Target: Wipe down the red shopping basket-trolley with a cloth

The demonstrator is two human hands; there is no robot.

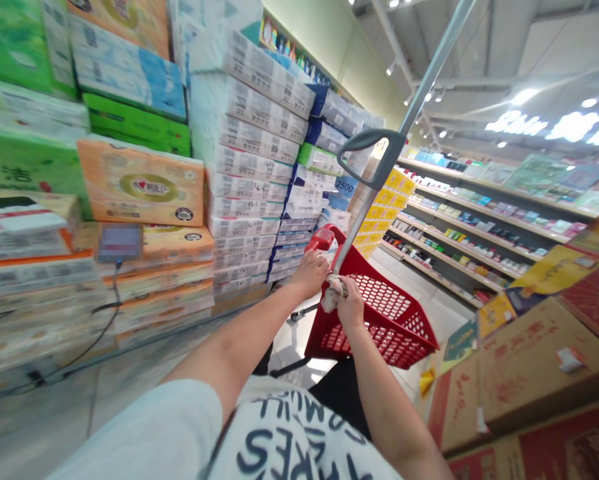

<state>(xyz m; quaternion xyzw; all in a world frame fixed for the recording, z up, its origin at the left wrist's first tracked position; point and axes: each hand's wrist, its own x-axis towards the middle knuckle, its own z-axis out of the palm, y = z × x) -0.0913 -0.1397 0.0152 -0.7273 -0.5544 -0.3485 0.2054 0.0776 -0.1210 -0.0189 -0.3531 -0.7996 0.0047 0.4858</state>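
A red plastic shopping basket with a long grey pull handle stands tilted on the shop floor ahead of me. My left hand rests on the basket's near rim beside the foot of the handle pole, fingers curled down. Just right of it, my right hand is closed around a small crumpled whitish wad, perhaps a cloth or tissue, held against the rim. The basket's inside looks empty as far as it shows.
Tall stacks of tissue and paper packs fill the left side of the aisle. Shelves of small goods run along the right. Brown cardboard boxes sit close at my right. A black cable hangs at the left stacks.
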